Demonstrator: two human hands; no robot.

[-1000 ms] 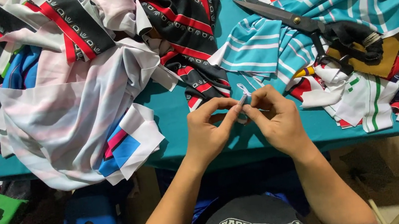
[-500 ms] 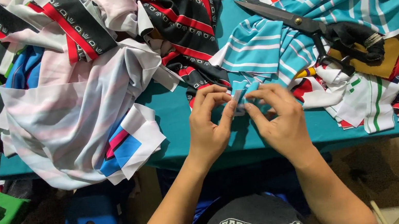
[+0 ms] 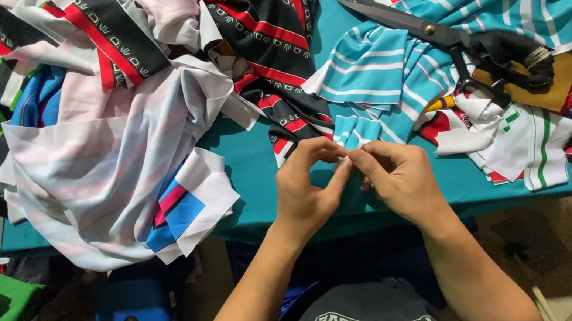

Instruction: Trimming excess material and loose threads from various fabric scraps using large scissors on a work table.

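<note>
Compared with one second ago, the left hand (image 3: 309,191) and the right hand (image 3: 397,180) have moved closer together and slightly up, and their fingertips now pinch the small turquoise striped cloth piece (image 3: 355,132).

Worn on the head, looking steeply down from close above at the near edge of the teal table (image 3: 259,179), with the far edge out of sight past the top, forearms rising from the bottom, floor showing below; only one view.
</note>
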